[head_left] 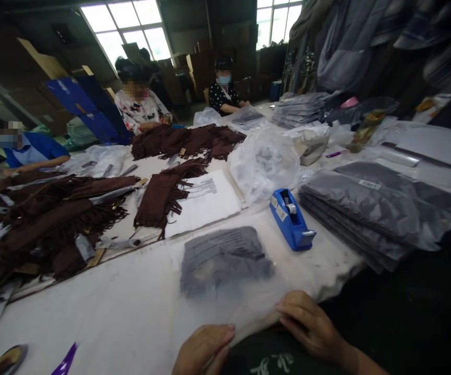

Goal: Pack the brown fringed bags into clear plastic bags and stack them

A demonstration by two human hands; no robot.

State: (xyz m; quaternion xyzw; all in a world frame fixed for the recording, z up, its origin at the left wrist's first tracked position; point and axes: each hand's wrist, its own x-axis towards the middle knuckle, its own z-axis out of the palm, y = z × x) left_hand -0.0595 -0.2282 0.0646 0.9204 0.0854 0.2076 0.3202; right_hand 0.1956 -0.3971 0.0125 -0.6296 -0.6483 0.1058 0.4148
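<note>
A clear plastic bag (225, 307) lies flat on the table in front of me, with a folded dark grey fabric piece (225, 260) inside its far part. My left hand (204, 349) pinches the bag's near edge between thumb and fingers. Farther right along that same edge, my right hand (313, 325) also grips the plastic. The bag's near part, between the hands and the fabric, holds nothing visible. Beyond the bag, to the right, stands a blue tape dispenser (290, 219) with a roll of tape in it.
Bagged grey pieces (366, 203) are stacked at the right. Brown fringed scarves (73, 224) cover the left side; another scarf (159, 198) lies across white printed sheets (210, 203). Crumpled plastic (264, 161) sits mid-table. Purple-handled scissors are partly visible lower left. Several people work across the table.
</note>
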